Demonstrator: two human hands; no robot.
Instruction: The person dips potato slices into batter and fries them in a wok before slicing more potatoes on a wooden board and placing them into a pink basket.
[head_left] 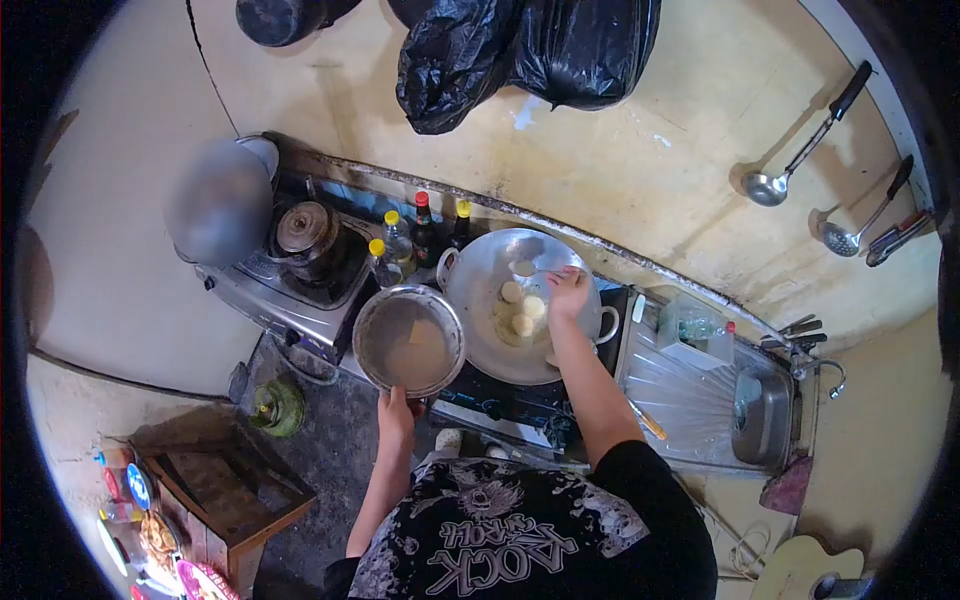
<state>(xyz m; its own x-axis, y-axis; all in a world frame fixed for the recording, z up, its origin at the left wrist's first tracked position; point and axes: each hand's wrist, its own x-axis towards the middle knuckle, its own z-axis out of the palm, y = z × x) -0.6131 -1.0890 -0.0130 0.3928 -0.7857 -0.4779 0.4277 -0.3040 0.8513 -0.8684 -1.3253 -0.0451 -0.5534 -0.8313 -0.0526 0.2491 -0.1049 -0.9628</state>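
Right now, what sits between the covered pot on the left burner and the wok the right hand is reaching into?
In the head view, a cluster of sauce bottles stands between the covered pot and the wok, where the right hand reaches.

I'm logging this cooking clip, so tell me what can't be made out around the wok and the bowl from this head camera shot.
- Right hand over the wok: whatever its fingers grip is too small to identify.
- Pale round pieces in the wok: food type unclear, too small.
- Metal bowl held by the left hand: murky contents, unidentifiable.
- Bottles behind the wok: labels unreadable, bases hidden by the wok and bowl.
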